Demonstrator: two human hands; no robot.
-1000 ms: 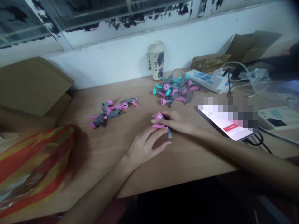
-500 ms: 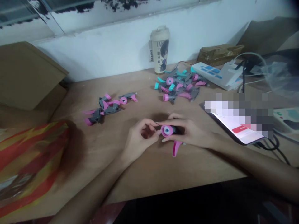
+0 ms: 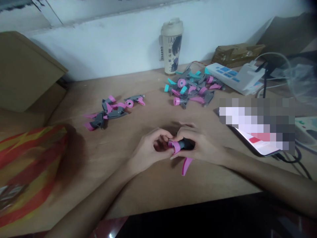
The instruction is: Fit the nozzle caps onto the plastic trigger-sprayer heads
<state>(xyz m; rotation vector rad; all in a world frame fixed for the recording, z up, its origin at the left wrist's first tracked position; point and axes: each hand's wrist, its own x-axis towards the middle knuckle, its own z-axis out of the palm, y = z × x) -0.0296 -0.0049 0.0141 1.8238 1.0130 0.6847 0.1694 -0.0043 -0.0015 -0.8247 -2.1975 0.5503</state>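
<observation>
Close to the table's front edge, a grey and pink trigger spray head (image 3: 182, 144) is held between both hands, its pink trigger hanging down. My right hand (image 3: 201, 142) wraps round the grey body, hiding part of it. The thumb and fingertips of my left hand (image 3: 152, 145) are closed on the pink screw collar, which faces left. Further left lie several pink and grey spray heads (image 3: 116, 114) in a loose group. Behind, a bigger pile of spray heads (image 3: 195, 94) mixes pink and turquoise parts.
A coffee cup (image 3: 172, 49) stands against the wall. A power strip (image 3: 231, 77) and a taped cardboard package (image 3: 235, 54) lie at the back right. A lit phone (image 3: 264, 147) rests on the right. A striped bag (image 3: 34, 168) and a cardboard box (image 3: 27, 72) occupy the left.
The spray head has turned so its collar opening no longer faces me. My left fingers have closed in on the collar. The camera view has shifted slightly.
</observation>
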